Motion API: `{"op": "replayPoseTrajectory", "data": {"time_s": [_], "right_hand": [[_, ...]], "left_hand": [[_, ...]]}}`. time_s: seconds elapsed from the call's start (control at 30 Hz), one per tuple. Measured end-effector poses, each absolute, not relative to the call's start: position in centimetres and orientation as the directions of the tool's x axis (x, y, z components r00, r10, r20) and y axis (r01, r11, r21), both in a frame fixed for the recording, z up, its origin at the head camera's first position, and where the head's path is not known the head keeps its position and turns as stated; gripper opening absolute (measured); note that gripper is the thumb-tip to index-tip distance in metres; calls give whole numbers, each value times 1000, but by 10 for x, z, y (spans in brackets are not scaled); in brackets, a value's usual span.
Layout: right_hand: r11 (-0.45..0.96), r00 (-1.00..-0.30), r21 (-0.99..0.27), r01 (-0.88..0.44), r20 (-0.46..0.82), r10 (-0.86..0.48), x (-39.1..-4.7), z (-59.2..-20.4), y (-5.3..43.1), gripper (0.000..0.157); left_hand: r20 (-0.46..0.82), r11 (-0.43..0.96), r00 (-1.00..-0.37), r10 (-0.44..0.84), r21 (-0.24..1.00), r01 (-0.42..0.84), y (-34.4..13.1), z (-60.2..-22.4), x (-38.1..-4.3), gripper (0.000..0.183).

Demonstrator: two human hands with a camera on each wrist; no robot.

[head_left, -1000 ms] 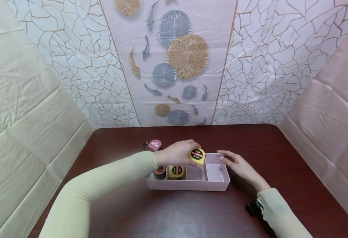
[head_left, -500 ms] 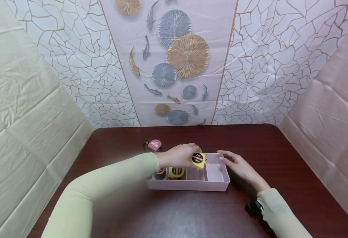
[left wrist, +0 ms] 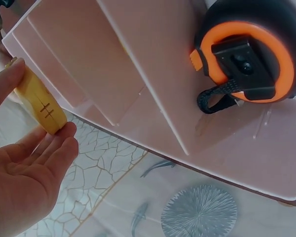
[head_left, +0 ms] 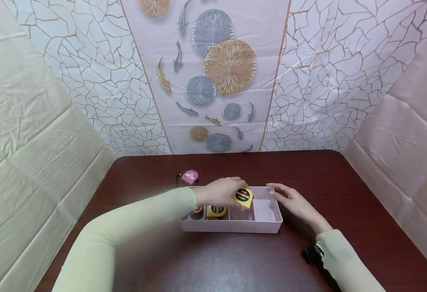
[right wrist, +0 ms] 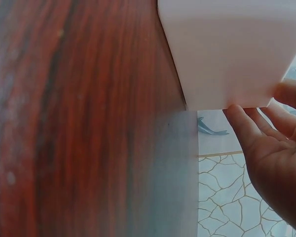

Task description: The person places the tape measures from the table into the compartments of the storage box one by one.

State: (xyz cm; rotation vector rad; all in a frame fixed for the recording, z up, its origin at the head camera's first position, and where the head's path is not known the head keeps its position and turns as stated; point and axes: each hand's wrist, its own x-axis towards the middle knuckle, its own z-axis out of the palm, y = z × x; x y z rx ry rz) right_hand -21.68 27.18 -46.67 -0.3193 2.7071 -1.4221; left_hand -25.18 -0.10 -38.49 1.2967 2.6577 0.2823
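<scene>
My left hand pinches a yellow tape measure between thumb and fingers, tilted just above a pink divided box. In the left wrist view the thumb and fingertips hold the yellow tape measure by opposite ends, beside the box's dividers. Another yellow tape measure lies in a compartment further left. Next to it is a black and orange tape measure, partly hidden by the left forearm. At the box's far right corner my right hand grips the rim, thumb and fingers around the corner.
A pink tape measure with a dark strap lies on the dark red wooden table behind the box. Patterned cloth hangs at the back, with plain cloth walls on both sides. A black device sits at the right wrist.
My left hand has lowered slightly and moved a little to the right with the yellow tape measure. The right hand stays at the box corner.
</scene>
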Motion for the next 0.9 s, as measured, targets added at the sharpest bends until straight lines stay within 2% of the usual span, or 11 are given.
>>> {"op": "replayPoseTrajectory", "data": {"time_s": [0.9], "right_hand": [[543,-974,-822,-171,56,-221,-217,-467,272,46]], "left_hand": [[-113,605,-599,793,265,751,-2,-395,-251,65]]}}
